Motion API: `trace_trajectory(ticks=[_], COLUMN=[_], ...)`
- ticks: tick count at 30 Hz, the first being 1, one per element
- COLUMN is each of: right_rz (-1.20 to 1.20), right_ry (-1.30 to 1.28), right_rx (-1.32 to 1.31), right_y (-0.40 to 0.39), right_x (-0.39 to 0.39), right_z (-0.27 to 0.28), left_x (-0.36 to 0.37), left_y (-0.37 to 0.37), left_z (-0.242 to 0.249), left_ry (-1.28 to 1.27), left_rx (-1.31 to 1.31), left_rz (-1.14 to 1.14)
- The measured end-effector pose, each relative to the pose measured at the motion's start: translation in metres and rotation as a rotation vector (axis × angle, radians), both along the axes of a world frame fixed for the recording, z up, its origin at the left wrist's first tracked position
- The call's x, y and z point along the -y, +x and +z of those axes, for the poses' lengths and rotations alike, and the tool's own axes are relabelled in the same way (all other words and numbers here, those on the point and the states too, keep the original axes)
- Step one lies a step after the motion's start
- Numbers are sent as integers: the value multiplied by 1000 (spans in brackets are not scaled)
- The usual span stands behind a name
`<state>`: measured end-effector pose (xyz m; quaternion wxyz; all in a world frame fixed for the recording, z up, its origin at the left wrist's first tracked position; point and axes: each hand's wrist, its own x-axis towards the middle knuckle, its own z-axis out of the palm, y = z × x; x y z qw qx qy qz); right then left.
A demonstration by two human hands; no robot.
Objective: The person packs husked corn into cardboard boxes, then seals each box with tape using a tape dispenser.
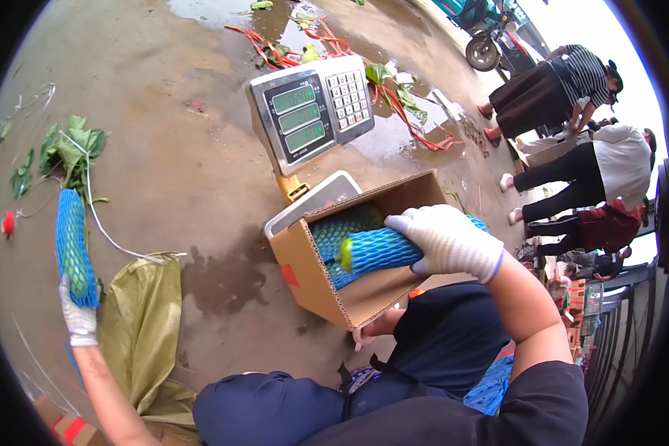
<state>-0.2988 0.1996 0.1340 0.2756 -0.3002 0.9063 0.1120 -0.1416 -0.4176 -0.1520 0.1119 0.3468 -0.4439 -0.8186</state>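
My right hand (447,239), in a white knit glove, grips a long green vegetable in a blue foam net sleeve (379,250) and holds it inside an open cardboard box (308,276). More net-sleeved vegetables (346,224) lie at the box's bottom. The box rests tilted on a scale platform (314,200). My left hand (79,315), also gloved, holds another net-sleeved vegetable (74,247) upright at the far left, well away from the box.
A digital scale display with keypad (314,110) stands behind the box. A yellow-green sack (143,324) lies on the wet concrete at left, near leaf scraps (68,152). Red straps and leaves (394,97) litter the back. Several people (580,160) stand at right beside a scooter (487,33).
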Motion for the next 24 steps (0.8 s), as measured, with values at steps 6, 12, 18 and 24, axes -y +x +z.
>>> trace_trajectory(ticks=[6,12,18,24], right_rz=[270,194,207,-118], right_ry=[42,-301,-913,-1014], right_rx=[207,31,-183,-23], right_y=[-8,20,99,128], right_x=[-35,-73,-161,-195], right_z=[-117,-78,4,1], left_x=[-145,-276,-404,-475], left_y=[66,43,-34,-120], left_z=[188,301,323,229], left_ry=[-129,-273,-354,-589], left_rx=[-237,-268,-143,17], left_rz=[-316,-567,-1107,-1399])
